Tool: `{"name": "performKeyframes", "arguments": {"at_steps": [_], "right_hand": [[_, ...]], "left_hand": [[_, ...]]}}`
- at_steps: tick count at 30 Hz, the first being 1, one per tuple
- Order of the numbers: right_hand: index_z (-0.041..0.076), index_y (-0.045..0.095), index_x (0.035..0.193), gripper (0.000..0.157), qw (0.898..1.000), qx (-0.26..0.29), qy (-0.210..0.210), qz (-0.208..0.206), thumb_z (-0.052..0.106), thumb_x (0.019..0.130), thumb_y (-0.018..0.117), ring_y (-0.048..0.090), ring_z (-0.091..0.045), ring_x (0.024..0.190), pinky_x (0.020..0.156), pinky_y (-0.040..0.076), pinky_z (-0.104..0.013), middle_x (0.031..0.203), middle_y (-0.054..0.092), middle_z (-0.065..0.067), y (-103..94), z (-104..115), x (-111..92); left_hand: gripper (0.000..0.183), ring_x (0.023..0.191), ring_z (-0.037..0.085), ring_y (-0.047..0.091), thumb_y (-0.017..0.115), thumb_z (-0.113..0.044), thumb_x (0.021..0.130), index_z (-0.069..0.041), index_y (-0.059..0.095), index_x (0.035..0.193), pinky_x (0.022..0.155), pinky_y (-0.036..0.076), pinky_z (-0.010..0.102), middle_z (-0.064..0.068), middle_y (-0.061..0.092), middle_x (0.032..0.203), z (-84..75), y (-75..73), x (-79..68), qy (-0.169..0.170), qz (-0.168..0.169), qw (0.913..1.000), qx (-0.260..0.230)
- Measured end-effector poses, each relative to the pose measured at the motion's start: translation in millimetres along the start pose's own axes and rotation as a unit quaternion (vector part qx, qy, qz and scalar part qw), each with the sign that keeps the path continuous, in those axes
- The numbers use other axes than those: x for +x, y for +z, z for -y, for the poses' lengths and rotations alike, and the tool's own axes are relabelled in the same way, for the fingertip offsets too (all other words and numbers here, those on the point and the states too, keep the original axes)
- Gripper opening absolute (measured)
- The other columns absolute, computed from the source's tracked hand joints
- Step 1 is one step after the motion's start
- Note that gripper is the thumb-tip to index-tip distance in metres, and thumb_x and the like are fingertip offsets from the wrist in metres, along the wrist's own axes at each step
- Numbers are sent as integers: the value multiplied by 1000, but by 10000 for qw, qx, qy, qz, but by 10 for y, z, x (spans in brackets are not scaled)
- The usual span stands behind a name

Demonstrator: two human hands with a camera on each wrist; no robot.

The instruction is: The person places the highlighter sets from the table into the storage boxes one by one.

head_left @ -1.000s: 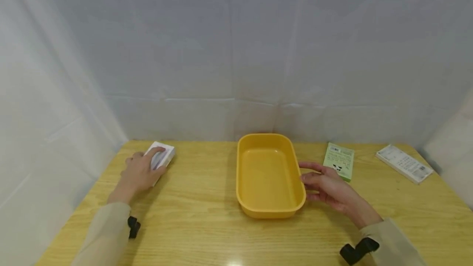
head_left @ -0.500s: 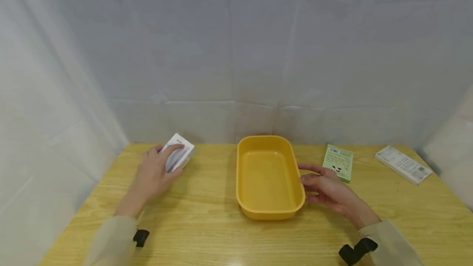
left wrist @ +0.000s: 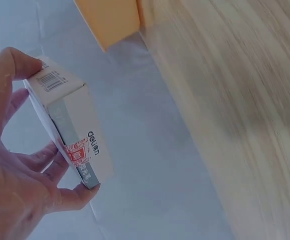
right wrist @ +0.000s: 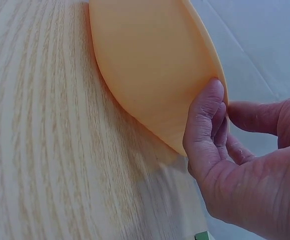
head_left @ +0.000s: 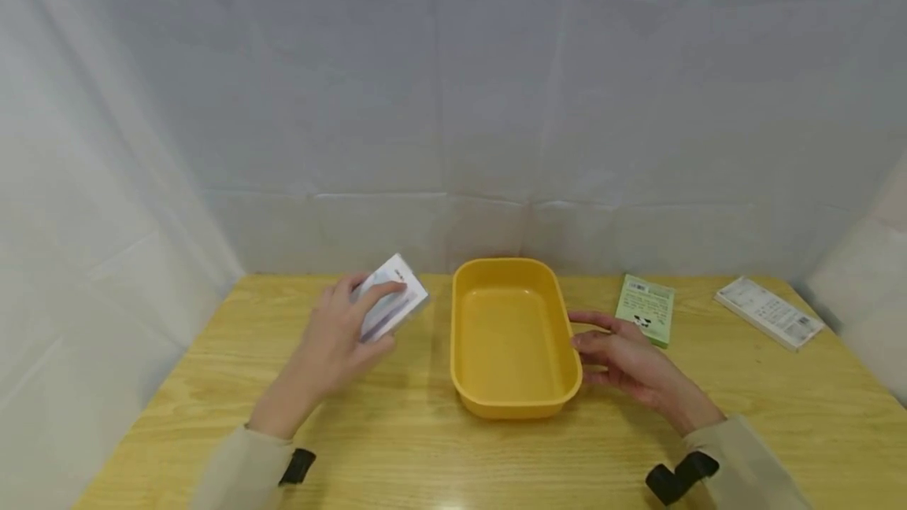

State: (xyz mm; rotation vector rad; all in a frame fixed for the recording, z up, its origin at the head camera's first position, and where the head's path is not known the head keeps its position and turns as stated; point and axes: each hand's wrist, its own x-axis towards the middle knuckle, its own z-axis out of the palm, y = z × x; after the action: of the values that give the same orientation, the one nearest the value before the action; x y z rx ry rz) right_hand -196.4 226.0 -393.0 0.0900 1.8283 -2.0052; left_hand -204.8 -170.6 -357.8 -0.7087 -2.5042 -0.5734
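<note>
Your left hand [head_left: 333, 345] grips a small white cardboard box [head_left: 390, 305], flat and rectangular with crisp edges, lifted clear of the bench [head_left: 397, 447] and tilted, just beside the left wall of the tub and towards the bench's far edge. In the left wrist view your thumb pinches one narrow end of that box [left wrist: 67, 127], where a barcode is printed, while your fingers [left wrist: 55, 165] curl round the other long side; a grey-green panel carries a printed logo and a red mark. Your right hand [head_left: 627, 364] rests against the right wall of the yellow tub [head_left: 512, 404], a smooth, matte plastic basin, rectangular with rounded corners, standing near the middle of the far edge. In the right wrist view your fingertips [right wrist: 204, 117] press on the tub's outer wall with the thumb apart behind them, fingers only gently bent and not closed round the rim. The bench is pale wood with long, visible grain. To the right of your right hand a flat green carton [head_left: 645, 309] lies on the bench, and a flat white packet [head_left: 768, 312] lies by the far right corner.
</note>
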Motion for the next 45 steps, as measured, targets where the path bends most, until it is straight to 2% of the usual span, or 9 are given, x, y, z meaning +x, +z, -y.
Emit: {"name": "performKeyframes", "arguments": {"at_steps": [11, 25, 34, 45], "right_hand": [[4, 28, 159, 67, 9999, 14, -41, 139, 14, 101, 60, 72, -18, 98, 79, 64, -34, 112, 73, -4, 2, 8, -11], [2, 29, 158, 66, 9997, 111, -133, 142, 11, 100, 60, 73, -18, 97, 77, 64, -33, 108, 75, -2, 5, -13, 2], [2, 29, 158, 66, 9999, 57, -112, 102, 12, 100, 60, 73, -19, 99, 81, 64, -35, 111, 75, -3, 0, -28, -2], [4, 28, 159, 68, 10000, 81, -27, 19, 13, 100, 60, 72, -18, 98, 79, 64, -35, 112, 74, -3, -6, -25, 10]], "left_hand": [[59, 115, 43, 56, 75, -27, 77, -26, 61, 134, 86, 51, 55, 21, 54, 139, -310, 96, 63, 710, 124, 9974, 20], [62, 122, 38, 53, 73, -26, 78, -32, 58, 137, 86, 49, 52, 16, 50, 145, -605, 181, 130, 866, 561, 9946, -63], [61, 122, 40, 53, 73, -27, 79, -32, 56, 138, 87, 50, 52, 18, 50, 145, -737, 300, 184, 1132, 799, 9902, -164], [61, 127, 41, 51, 75, -31, 80, -32, 55, 139, 95, 48, 56, 17, 47, 147, -914, 467, 249, 1408, 948, 9851, -295]]}}
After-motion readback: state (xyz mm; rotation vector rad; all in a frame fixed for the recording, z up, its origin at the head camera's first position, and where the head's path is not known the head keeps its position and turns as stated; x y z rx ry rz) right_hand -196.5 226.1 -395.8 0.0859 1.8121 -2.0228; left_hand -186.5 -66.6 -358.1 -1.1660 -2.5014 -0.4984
